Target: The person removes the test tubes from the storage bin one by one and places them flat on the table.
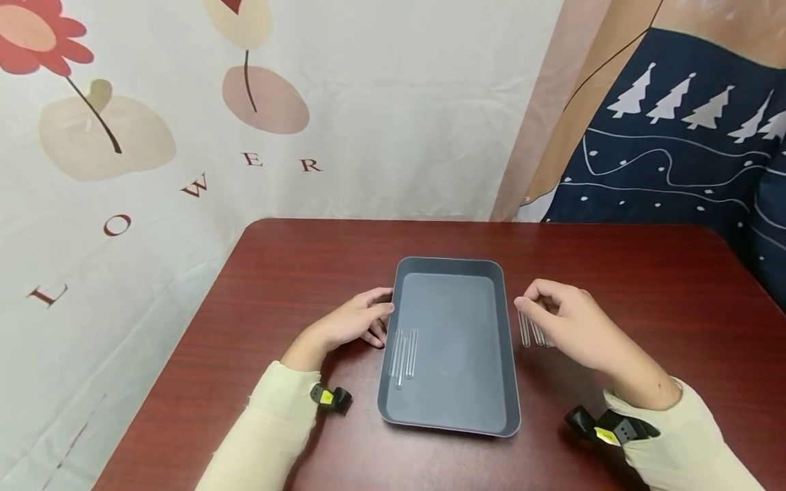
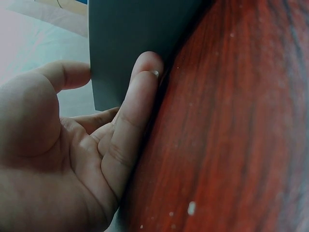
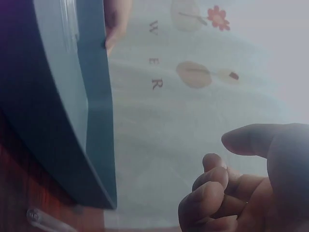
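So the gray tray (image 1: 460, 341) is parked just below center of the head view, its left side being touched by the left hand (image 1: 353, 320), whose fingers are laid loosely along the outer wall. A few glass tubes (image 1: 402, 354) are set in its lower left, and some loose tubes (image 1: 525, 331), right of center, are partly covered by the right hand (image 1: 577, 327), fingers slackly bent, thumb held apart, basically released.
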A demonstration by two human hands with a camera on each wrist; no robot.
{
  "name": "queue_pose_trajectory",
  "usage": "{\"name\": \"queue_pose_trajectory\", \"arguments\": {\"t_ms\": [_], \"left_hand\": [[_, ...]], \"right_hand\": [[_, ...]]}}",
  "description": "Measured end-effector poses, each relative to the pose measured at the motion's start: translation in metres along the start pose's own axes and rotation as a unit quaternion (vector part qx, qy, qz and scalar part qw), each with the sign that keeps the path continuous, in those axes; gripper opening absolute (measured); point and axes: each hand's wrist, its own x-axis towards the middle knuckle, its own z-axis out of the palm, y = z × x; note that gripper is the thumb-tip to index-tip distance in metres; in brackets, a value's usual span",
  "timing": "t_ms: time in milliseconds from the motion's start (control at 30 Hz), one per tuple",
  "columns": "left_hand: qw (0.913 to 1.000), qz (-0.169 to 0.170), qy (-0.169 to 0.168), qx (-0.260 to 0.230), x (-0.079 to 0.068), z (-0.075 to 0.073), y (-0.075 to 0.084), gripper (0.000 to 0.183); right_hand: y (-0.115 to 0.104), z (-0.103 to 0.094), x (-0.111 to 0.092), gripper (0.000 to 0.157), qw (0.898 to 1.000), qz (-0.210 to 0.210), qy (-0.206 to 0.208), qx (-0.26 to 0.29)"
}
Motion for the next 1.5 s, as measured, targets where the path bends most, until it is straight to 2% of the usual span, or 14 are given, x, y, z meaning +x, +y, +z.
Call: {"name": "queue_pose_trajectory", "arguments": {"t_ms": [167,533,833,1500], "left_hand": [[1.0000,0.001,0.004,-0.001,0.000,0.000,0.001,0.060],[1.0000,0.005,-0.004,0.004,0.000,0.001,0.000,0.061],[0.9999,0.011,-0.007,0.001,-0.004,0.001,0.000,0.053],[0.9998,0.019,-0.009,0.002,0.000,0.000,0.000,0.052]], "right_hand": [[-0.014,0.005,-0.008,0.016,1.000,-0.010,-0.003,0.017],[-0.033,0.016,-0.017,0.012,0.999,-0.044,0.004,0.006],[-0.041,0.030,-0.010,0.012,0.997,-0.067,-0.006,0.026],[-0.069,0.059,0.018,0.014,0.994,-0.108,-0.029,0.017]]}}
